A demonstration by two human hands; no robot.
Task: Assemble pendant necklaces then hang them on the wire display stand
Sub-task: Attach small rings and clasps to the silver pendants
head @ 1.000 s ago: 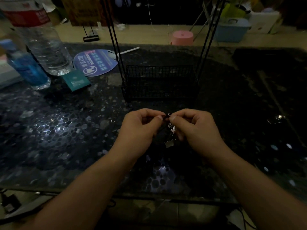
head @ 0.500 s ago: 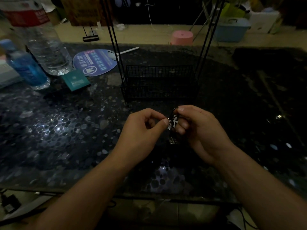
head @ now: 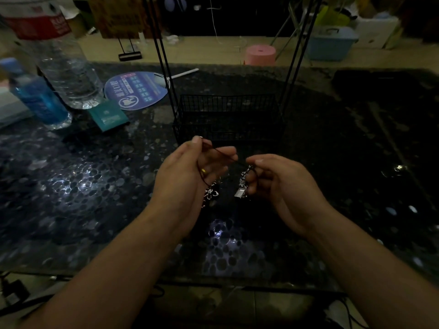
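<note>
Meanwhile, over a dark pebble-patterned surface [head: 71, 186], the left hand [head: 187, 172] holds a thin dark cord [head: 223, 154] pinched between its curled fingers [head: 228, 150], a flower pendant [head: 211, 194] dangling below. The cord runs right to the right hand [head: 280, 181], whose fingers clamp silvery charms [head: 242, 186]. Behind stands the black wire display stand [head: 228, 119]. Writing on the round fan [head: 136, 92] at left is unreadable.
</note>
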